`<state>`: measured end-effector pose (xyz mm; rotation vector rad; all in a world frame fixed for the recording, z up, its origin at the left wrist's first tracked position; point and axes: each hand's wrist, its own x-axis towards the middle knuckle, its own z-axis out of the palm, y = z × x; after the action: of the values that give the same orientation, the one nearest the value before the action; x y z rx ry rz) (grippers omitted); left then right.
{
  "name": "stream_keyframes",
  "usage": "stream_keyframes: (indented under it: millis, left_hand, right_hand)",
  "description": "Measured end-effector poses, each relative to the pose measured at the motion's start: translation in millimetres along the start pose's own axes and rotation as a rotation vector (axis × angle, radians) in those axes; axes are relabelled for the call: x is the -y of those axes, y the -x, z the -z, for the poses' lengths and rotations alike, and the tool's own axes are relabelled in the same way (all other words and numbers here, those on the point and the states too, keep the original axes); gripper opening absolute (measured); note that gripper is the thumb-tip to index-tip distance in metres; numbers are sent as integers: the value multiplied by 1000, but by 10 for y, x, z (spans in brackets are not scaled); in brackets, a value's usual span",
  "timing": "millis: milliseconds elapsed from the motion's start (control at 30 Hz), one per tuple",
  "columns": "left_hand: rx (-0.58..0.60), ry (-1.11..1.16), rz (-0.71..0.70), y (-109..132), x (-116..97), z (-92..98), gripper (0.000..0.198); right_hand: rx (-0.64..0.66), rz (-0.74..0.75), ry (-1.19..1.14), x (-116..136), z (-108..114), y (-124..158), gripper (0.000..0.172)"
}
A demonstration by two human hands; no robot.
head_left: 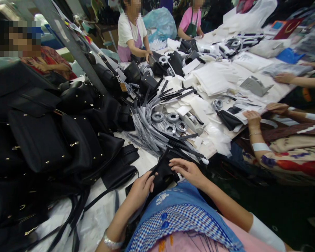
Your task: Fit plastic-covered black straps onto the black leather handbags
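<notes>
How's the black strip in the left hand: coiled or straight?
Straight, where visible: the black strip extends from the left hand in a line, without loops.

Matt leather-look bag (162,176), glossy plastic-wrapped straps (145,127), cloth apron (173,200)

A blue apron (203,208) is displaying white lettering (161,198), while a blue-and-white gingham panel (183,218) is crossing its front and bearing two blue buttons (164,224). Pink cloth (191,243) with orange marks and thin dark lines is showing too. A broad silver bangle (112,240) is circling the left wrist (117,224); a plain white sleeve (266,232) is wrapping the right arm (225,203).
</notes>
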<state>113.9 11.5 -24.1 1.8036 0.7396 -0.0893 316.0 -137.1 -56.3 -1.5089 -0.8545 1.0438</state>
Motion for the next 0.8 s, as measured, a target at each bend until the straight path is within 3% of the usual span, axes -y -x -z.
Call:
stream_keyframes:
  millis: [100, 167, 233, 367, 600, 800]
  left_hand:
    - [51, 152, 135, 28, 97, 22, 54]
    - [101, 210, 193, 45, 143, 23, 58]
    - [116, 231, 207, 44, 165, 9, 59]
    - [56, 221, 183, 17, 164, 34, 56]
    - [-84, 311, 85, 162, -34, 366, 46]
    - [-60, 411, 241, 184, 20, 335, 55]
  right_hand:
    - [148, 138, 484, -200, 143, 159, 45]
    - [229, 185, 647, -300, 151, 216, 61]
    - [232, 223, 718, -358, 96, 193, 68]
    - [161, 340, 754, -341, -92, -60, 56]
    - [101, 534, 649, -54, -435, -584, 42]
    - [141, 315, 552, -224, -495, -932, 49]
